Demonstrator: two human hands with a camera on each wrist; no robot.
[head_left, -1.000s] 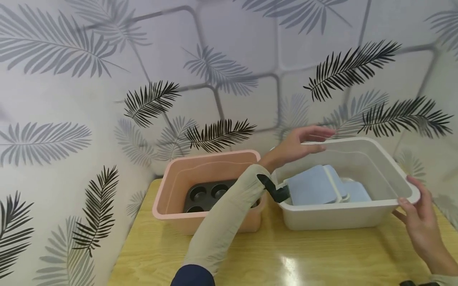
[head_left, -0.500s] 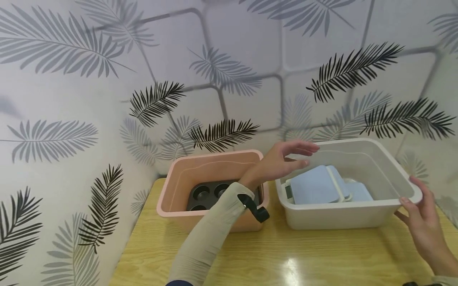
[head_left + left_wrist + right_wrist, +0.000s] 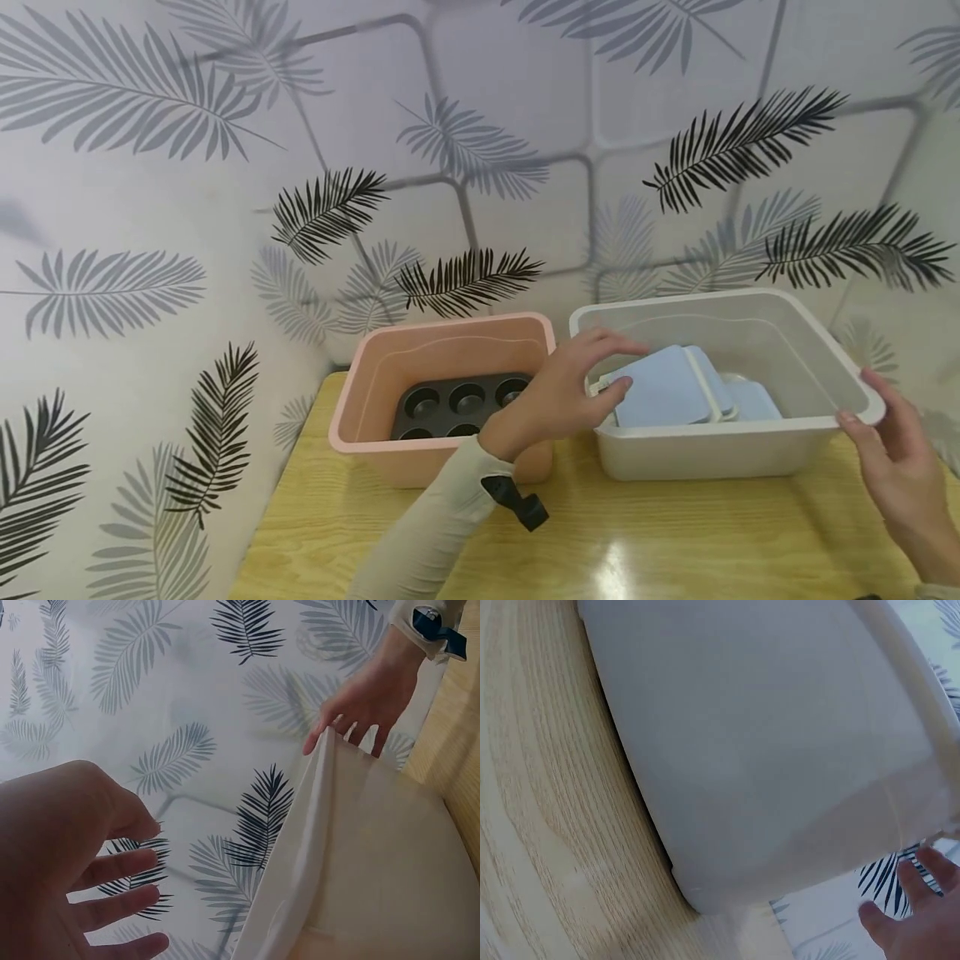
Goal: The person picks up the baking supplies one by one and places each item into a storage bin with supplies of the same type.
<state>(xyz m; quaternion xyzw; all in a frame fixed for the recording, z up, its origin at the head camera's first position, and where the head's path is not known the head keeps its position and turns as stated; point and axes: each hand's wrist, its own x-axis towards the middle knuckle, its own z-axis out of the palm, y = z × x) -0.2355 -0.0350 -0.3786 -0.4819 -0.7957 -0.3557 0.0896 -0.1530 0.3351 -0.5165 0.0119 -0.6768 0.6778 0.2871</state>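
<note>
A light-grey plastic bin (image 3: 697,450) stands on the table, and light-blue flat rectangular pieces with a white band (image 3: 663,392) lie in its left part. My left hand (image 3: 562,396) hovers over the bin's left end, fingers and thumb spread apart with nothing between them; the left wrist view shows that hand (image 3: 82,877) the same way. At the bin's right corner my right hand (image 3: 900,467) grips the rim, thumb on the near side and fingers on the outer side. The right wrist view has the bin's outer wall (image 3: 757,750) large in front.
A peach plastic bin (image 3: 420,333) stands close on the left, with a dark muffin tin (image 3: 442,408) inside. Both bins rest on a wood-grain table (image 3: 660,533) against a leaf-patterned wall (image 3: 480,217).
My left hand has drawn back from the grey bin's far left rim, moving left, then down toward its near left corner. My right hand stays on the rim.
</note>
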